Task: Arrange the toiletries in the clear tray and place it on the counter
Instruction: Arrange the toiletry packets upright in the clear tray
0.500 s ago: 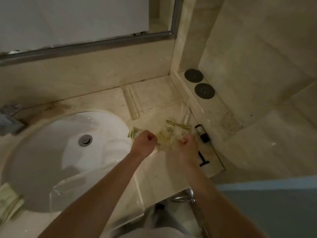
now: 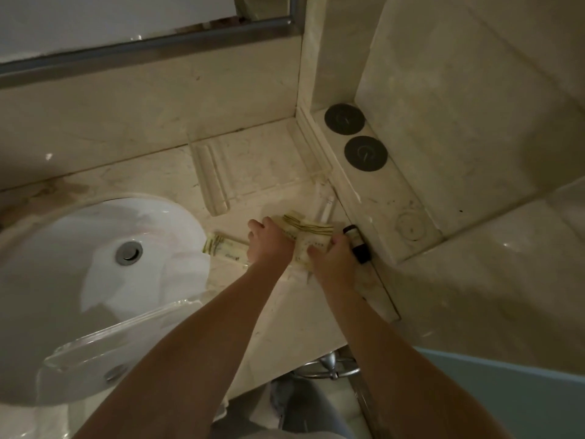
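My fingers are curled down over a small heap of cream packets (image 2: 311, 237) with green striped ends, both hands pressed onto it from either side. My left hand (image 2: 269, 242) lies knuckles-up on the heap's left edge, fingers bent and close together. My right hand (image 2: 334, 256) clamps the near right corner, thumb on top of a packet. Both forearms reach straight out from the bottom of the view, nearly side by side.

Nearest me, a clear curved lid (image 2: 104, 346) overhangs the front rim of the white sink (image 2: 79, 258), and a chrome ring (image 2: 329, 367) hangs below the counter's edge. The counter (image 2: 285, 312) is pale marble. One more packet (image 2: 223, 247) lies loose just left of my left hand, at the sink's rim. A small black-capped bottle (image 2: 357, 243) lies just beside my right hand, against a raised marble step.

Beyond the heap the clear tray (image 2: 262, 166) sits in the counter's back corner, apparently empty. Two dark round discs (image 2: 354, 136) sit on the step to its right. Marble walls rise behind, with a metal-framed mirror (image 2: 126, 26) above the counter.
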A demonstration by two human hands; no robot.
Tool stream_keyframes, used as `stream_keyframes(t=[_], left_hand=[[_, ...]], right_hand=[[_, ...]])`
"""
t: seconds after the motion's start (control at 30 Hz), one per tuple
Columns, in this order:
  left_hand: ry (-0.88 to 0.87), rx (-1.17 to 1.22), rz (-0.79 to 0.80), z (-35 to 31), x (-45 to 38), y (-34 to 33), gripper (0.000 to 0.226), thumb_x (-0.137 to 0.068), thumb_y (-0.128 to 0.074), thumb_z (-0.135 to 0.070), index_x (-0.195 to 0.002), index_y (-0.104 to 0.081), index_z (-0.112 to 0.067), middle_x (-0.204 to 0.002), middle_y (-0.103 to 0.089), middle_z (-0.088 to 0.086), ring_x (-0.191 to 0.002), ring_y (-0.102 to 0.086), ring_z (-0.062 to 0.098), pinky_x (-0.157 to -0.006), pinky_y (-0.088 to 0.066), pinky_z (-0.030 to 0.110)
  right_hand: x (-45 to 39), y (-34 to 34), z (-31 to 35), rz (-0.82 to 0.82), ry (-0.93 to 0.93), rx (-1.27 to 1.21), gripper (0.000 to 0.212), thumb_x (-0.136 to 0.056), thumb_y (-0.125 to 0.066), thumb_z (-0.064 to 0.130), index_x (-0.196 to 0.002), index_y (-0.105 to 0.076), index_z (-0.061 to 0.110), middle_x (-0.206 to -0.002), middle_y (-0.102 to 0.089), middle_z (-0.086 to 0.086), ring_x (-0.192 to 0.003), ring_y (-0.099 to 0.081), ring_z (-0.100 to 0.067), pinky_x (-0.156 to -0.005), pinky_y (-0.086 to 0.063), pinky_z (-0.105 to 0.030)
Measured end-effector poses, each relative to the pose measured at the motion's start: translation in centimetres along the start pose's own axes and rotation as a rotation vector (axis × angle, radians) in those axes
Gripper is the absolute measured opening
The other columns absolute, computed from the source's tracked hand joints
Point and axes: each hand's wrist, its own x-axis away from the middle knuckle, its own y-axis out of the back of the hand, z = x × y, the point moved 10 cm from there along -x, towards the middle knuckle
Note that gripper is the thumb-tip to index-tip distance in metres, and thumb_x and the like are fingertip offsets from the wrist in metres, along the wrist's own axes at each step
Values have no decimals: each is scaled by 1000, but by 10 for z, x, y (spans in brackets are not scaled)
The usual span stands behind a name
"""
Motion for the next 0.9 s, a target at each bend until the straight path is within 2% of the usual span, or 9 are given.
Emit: stream_keyframes(t=[0.17, 0.27, 0.33, 0.47, 0.57, 0.63, 0.7, 0.8, 0.9], left_hand=[[4, -19, -30, 0, -4, 5, 47, -84, -63, -16, -126, -44, -6, -130, -44, 14, -121, -41, 33, -89, -47, 44], [-36, 120, -69, 0, -3, 15, 33, -82, -60, -17, -112, -46, -12, -106, -60, 11, -106, -54, 33, -84, -52, 46], [-44, 276, -72, 6, -2, 24, 33, -81, -59, -16, -113, -47, -15, -95, -62, 7, -94, -60, 30, -75, -54, 41], [-9, 611, -56, 31, -1, 56, 20, -80, -63, -11, -100, -58, -15, -74, -59, -1, -75, -59, 24, -62, -44, 28], [15, 836, -26, 60, 6, 85, 15, -78, -65, -6, -78, -54, -16, -71, -55, -1, -70, -51, 20, -57, -39, 26], [35, 949, 18, 84, 17, 103, 14, -78, -66, -6, -81, -58, -17, -79, -59, 2, -69, -52, 19, -56, -37, 26], [85, 1037, 52, 115, 32, 118, 13, -78, -68, -8, -86, -62, -17, -86, -64, 3, -69, -56, 18, -55, -34, 25], [137, 1127, 90, 166, 56, 132, 15, -77, -74, -13, -88, -66, -17, -87, -66, 1, -71, -53, 17, -53, -28, 25], [130, 1183, 134, 214, 81, 138, 12, -80, -72, -10, -84, -64, -18, -80, -62, -1, -63, -46, 11, -51, -27, 22]], right_hand=[[7, 11, 4, -34, 14, -129, 29, -79, -71, 23, -100, -53, 15, -97, -66, -6, -86, -64, -24, -75, -55, -40], [13, 19, 10, -63, 44, -210, 19, -82, -66, 19, -93, -54, 9, -88, -64, -8, -79, -63, -28, -69, -54, -37], [15, 22, 16, -47, 35, -314, 14, -83, -61, 14, -91, -51, 8, -83, -60, -7, -78, -62, -28, -69, -51, -37], [23, 17, 42, -3, 80, -471, 20, -79, -60, 21, -96, -51, 27, -95, -63, 0, -85, -64, -19, -77, -58, -42], [35, 9, 69, 39, 120, -503, 23, -86, -61, 14, -103, -50, 24, -103, -60, 2, -87, -62, -13, -72, -55, -29], [48, -2, 91, 101, 161, -556, 28, -86, -61, 8, -110, -50, 18, -102, -60, 2, -86, -61, -9, -67, -51, -21], [66, -22, 110, 201, 174, -619, 31, -84, -62, 6, -113, -54, 15, -99, -63, 3, -86, -64, -10, -69, -53, -23], [103, -70, 132, 437, 146, -671, 23, -80, -66, 12, -103, -65, 13, -99, -72, -7, -93, -69, -25, -78, -57, -39], [150, -117, 153, 652, 186, -632, 19, -81, -66, 16, -99, -64, 12, -102, -72, -14, -97, -68, -33, -85, -55, -49]])
